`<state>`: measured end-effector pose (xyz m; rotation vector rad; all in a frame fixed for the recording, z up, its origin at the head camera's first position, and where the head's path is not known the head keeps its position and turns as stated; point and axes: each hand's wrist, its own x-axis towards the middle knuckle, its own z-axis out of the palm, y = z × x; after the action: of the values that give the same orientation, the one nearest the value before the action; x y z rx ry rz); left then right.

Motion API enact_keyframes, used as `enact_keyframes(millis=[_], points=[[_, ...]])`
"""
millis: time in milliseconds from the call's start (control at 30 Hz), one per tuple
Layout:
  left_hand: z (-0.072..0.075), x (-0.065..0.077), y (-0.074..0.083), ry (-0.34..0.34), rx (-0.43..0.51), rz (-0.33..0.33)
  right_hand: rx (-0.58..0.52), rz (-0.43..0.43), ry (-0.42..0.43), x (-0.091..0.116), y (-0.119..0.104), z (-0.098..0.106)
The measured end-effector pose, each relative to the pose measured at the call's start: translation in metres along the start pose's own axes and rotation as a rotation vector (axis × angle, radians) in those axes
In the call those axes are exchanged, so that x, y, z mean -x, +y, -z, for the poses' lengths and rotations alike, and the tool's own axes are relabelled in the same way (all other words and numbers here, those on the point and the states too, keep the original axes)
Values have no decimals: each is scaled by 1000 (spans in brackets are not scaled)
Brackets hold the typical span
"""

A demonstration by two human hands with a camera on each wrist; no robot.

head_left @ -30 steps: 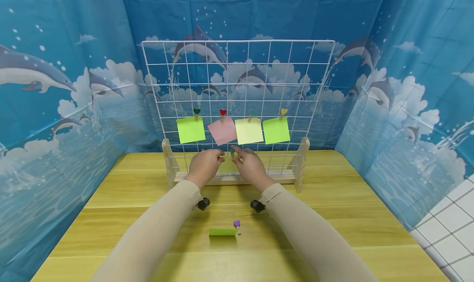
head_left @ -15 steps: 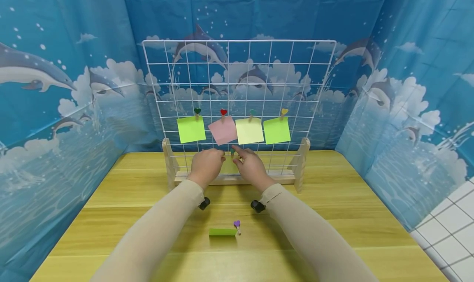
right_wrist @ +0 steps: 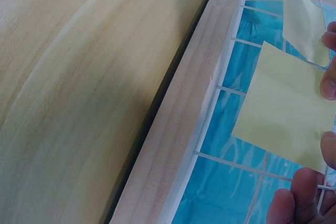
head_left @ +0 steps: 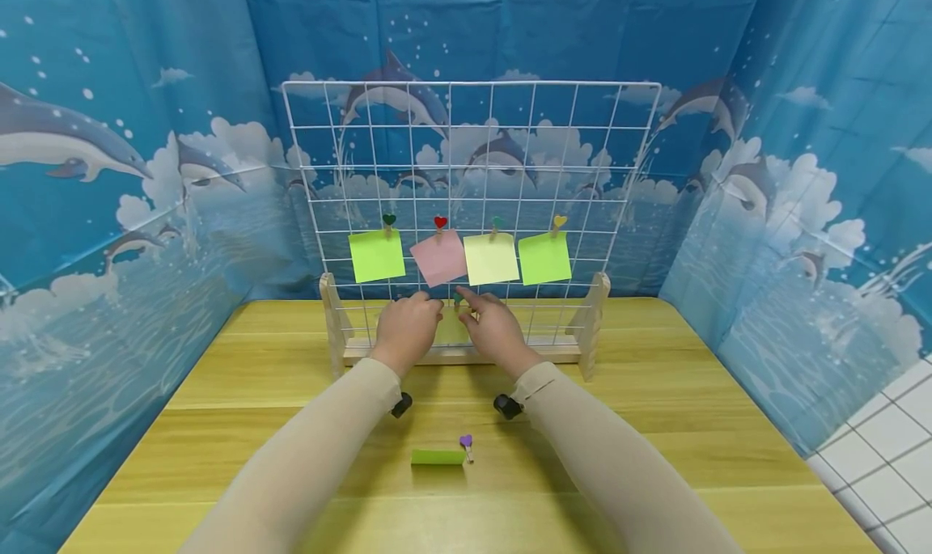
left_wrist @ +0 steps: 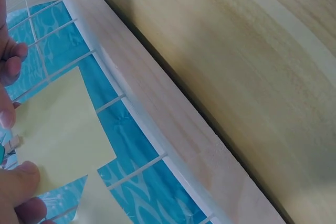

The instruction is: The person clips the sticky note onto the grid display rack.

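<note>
Low on the white wire grid (head_left: pixel 492 166), a pale yellow sticky note (left_wrist: pixel 65 124) hangs from a small clip with a teal heart (head_left: pixel 458 298). My left hand (head_left: pixel 408 327) pinches one side edge of this note, its thumb (left_wrist: pixel 23 178) on the front. On the opposite edge is my right hand (head_left: pixel 495 327), thumb (right_wrist: pixel 329 148) on the paper and other fingers curled. The clip sits between the hands at the note's top. Beside my left hand, a second pale yellow note (right_wrist: pixel 304 22) hangs with its edge bent; its clip is hidden.
Above, a row of green, pink and pale yellow notes (head_left: pixel 491 259) hangs from heart clips. The grid stands in a wooden base (head_left: pixel 466 355) on the table (head_left: pixel 655 392). Nearer me lie a folded green note (head_left: pixel 437 457) and a purple heart clip (head_left: pixel 467 442). Dolphin-print curtains surround the table.
</note>
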<state>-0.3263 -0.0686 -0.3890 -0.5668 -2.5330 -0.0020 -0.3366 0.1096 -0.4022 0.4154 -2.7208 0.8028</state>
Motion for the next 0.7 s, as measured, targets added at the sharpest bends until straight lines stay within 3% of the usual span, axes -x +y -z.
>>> enact_keyframes(millis=[367,700], points=[[-3,2,-4,17,-8,-5,-7,20,9,3,-1,2],[4,7,-6,7,0,-21,20,28,6,4,0,4]])
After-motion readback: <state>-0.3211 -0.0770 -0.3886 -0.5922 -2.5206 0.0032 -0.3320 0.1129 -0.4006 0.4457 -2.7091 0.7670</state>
